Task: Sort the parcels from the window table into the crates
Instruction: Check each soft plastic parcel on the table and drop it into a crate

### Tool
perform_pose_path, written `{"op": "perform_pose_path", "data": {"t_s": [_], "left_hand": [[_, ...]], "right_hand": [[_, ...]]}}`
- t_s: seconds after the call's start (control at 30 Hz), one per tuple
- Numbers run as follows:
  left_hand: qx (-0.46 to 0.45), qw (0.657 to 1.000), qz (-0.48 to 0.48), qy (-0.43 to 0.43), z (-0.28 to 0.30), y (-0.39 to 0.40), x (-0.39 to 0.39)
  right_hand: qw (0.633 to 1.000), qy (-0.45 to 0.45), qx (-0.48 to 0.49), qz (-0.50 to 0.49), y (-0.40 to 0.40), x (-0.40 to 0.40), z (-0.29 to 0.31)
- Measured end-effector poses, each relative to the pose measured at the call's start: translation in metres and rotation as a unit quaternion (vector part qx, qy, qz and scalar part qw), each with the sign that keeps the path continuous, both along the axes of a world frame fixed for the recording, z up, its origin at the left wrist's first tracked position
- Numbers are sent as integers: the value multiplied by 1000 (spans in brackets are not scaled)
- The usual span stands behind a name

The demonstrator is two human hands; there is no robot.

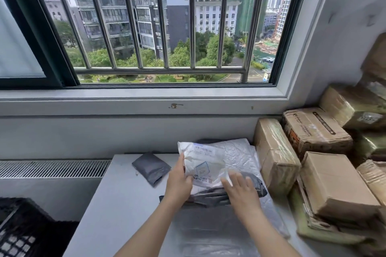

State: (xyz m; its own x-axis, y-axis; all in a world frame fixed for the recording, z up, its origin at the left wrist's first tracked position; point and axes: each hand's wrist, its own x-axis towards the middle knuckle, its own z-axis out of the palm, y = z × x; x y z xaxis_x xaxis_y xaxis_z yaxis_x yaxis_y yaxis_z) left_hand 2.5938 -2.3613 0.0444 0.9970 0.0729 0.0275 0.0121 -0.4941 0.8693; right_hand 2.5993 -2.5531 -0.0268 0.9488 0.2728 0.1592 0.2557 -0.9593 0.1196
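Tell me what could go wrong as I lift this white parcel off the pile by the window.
1. The left hand grips only the white parcel's edge, and the right hand lies flat and open, so the floppy bag might slip.
2. The white parcel lies on a grey mailer bag and clear plastic; lifting might drag them along the table.
3. The cardboard boxes stand close on the right, so a wide swing could knock them.

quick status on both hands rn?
Left hand: grips the white parcel at its left edge.
Right hand: open, fingers spread over the grey parcel; contact cannot be told.
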Motion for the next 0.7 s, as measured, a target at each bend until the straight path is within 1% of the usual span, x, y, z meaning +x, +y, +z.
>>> {"op": "perform_pose_path", "data": {"t_s": [0.07, 0.13, 0.17, 0.2, 0.23, 0.3, 0.37, 0.4, 0.47, 0.53, 0.6, 0.63, 0.7], "left_hand": [[-22, 1000, 14, 1, 1, -1, 2], [-51, 998, 30, -1, 3, -3, 6], [-72, 997, 39, -3, 3, -3, 7], [-94, 994, 47, -5, 3, -3, 9], [-111, 992, 53, -8, 4, -4, 9], [-138, 989, 59, -9, 6, -3, 8], [-157, 985, 68, -9, 9, -2, 6], [-162, 984, 71, -10, 11, -2, 5], [-185, 979, 79, -21, 17, 0, 1], [-197, 976, 78, -40, 22, 6, -2], [-189, 977, 79, -66, 28, 13, -8], [-185, 976, 81, -79, 32, 16, -12], [-186, 973, 95, -100, 41, 24, -20]], "right_hand": [[999, 47, -7, 2, -7, -4, 3], [993, 114, -31, 14, -16, -8, 1], [984, 167, -56, 39, -21, -11, -2], [972, 223, -58, 54, -25, -14, 1], [967, 244, -42, 66, -27, -15, 6], [978, 195, 1, 79, -28, -12, 12], [993, 94, 50, 59, -23, -1, 21], [996, 44, 63, 46, -19, 5, 26], [991, -3, 127, 31, -10, 15, 33], [971, -54, 232, 25, 0, 21, 39], [941, -112, 318, 33, 11, 25, 50], [925, -136, 353, 38, 17, 27, 56], [903, -167, 392, 57, 29, 33, 70]]}}
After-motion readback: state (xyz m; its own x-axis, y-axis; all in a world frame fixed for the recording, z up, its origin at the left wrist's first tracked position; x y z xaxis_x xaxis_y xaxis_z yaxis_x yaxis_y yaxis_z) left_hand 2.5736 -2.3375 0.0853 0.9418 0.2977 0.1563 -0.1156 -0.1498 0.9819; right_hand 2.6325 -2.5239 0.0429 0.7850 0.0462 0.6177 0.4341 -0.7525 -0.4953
